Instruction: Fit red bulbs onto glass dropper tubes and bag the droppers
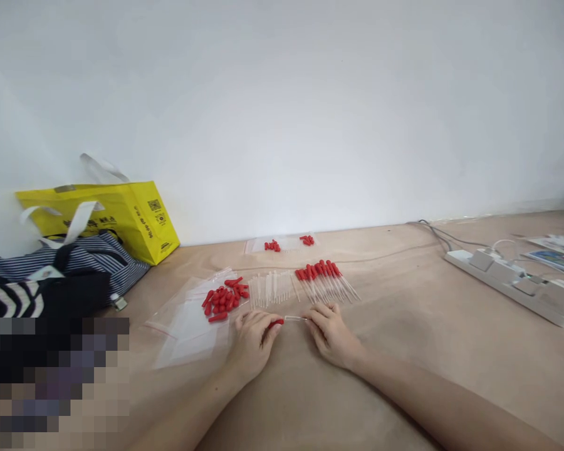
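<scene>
My left hand is closed on a red rubber bulb, its end sticking out between thumb and finger. In my right hand is a clear glass dropper tube, pinched by one end and pointing left at the bulb. A small space shows between tube and bulb. Just beyond my left hand, a heap of red bulbs lies on clear plastic bags. Bare glass tubes lie in a row ahead of my hands. Right of them is a row of droppers with red bulbs fitted.
Near the wall lies another plastic bag with red bulbs and tubes. At left are a yellow bag, a striped cloth and dark clothing. A white power strip with chargers and cables lies at right, beside papers.
</scene>
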`<state>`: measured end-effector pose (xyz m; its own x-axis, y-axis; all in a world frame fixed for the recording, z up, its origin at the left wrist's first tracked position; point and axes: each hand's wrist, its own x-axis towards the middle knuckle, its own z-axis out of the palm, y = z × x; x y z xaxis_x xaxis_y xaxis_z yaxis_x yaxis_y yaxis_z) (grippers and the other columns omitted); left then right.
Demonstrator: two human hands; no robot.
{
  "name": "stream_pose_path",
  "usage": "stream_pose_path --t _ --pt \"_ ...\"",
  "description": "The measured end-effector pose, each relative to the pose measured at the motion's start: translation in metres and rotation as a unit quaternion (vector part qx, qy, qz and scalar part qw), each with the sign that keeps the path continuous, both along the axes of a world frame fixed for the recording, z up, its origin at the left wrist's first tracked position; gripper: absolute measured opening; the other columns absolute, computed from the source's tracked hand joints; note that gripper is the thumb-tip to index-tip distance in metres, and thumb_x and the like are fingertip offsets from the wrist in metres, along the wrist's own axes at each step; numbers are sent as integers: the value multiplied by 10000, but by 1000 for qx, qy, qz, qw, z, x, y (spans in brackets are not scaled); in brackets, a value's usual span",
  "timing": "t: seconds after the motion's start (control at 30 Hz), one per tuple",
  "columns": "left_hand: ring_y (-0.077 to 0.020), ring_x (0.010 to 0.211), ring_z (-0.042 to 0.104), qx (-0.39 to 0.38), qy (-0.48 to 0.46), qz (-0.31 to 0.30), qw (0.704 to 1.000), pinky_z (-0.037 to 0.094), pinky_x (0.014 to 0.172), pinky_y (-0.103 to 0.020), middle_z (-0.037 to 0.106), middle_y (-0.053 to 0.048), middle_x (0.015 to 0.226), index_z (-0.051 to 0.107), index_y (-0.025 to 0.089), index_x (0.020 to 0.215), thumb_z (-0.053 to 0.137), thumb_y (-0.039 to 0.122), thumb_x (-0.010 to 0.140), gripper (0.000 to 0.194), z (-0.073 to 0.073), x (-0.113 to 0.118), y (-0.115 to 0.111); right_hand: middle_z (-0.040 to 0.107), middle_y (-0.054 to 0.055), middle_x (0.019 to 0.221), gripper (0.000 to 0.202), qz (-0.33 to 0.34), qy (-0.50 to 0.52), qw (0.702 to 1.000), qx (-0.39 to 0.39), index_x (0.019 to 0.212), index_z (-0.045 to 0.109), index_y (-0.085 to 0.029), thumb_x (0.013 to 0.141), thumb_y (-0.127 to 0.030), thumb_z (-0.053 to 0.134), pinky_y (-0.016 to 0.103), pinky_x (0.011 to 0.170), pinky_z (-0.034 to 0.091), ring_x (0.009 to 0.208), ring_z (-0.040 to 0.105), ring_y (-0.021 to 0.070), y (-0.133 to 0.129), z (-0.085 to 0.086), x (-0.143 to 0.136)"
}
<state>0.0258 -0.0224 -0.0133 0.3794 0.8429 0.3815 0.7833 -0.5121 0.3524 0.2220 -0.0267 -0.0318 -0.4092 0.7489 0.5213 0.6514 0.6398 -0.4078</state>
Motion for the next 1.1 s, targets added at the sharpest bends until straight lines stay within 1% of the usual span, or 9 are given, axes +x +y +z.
stream_pose_path --t 0.27,0.37,0.57,0.77,0.9,1.0,1.1 --pt "-180 822 573 6 -20 13 1000 283 820 -394 666 22 840 581 249 869 427 284 839 161 -4 0 -1 573 38 798 218 4 -15 1000 20 913 564 -180 861 -135 356 298 721 273 752 487 142 -2 -1 -3" --pt "-182 817 576 4 -31 23 999 290 816 -389 667 20 833 586 246 853 435 296 831 160 -5 1 -1 577 24 758 218 9 -20 999 31 919 568 -181 866 -148 359 293 707 266 707 487 131 -5 0 -6" --pt "-175 792 581 17 -39 35 998 292 803 -379 668 26 797 593 236 798 452 283 822 151 -6 3 -3 577 19 705 238 21 -21 998 50 864 576 -169 868 -150 339 281 662 247 638 463 119 -10 1 -10" --pt "-179 771 576 20 -25 4 999 269 808 -399 668 21 762 594 228 763 454 267 822 157 -2 5 -7 570 0 676 223 27 -72 995 66 827 587 -182 834 -123 371 287 647 207 590 419 108 -6 5 -2" --pt "-178 778 570 4 0 -23 1000 222 852 -434 658 28 749 596 232 758 461 236 815 147 0 4 -9 579 -6 693 220 56 -105 990 75 834 590 -191 816 -110 386 292 648 188 590 423 101 0 9 6" --pt "-167 771 567 0 16 -55 998 181 881 -452 650 37 731 591 230 760 459 219 818 145 0 4 -11 572 -11 672 209 75 -124 986 81 812 593 -190 812 -121 395 294 642 179 578 419 96 4 11 10" --pt "-159 755 562 13 23 -74 997 168 890 -453 643 35 706 583 219 753 446 218 827 156 1 4 -13 564 -15 656 195 78 -124 985 89 807 590 -194 814 -146 402 296 638 174 576 416 97 5 11 12"
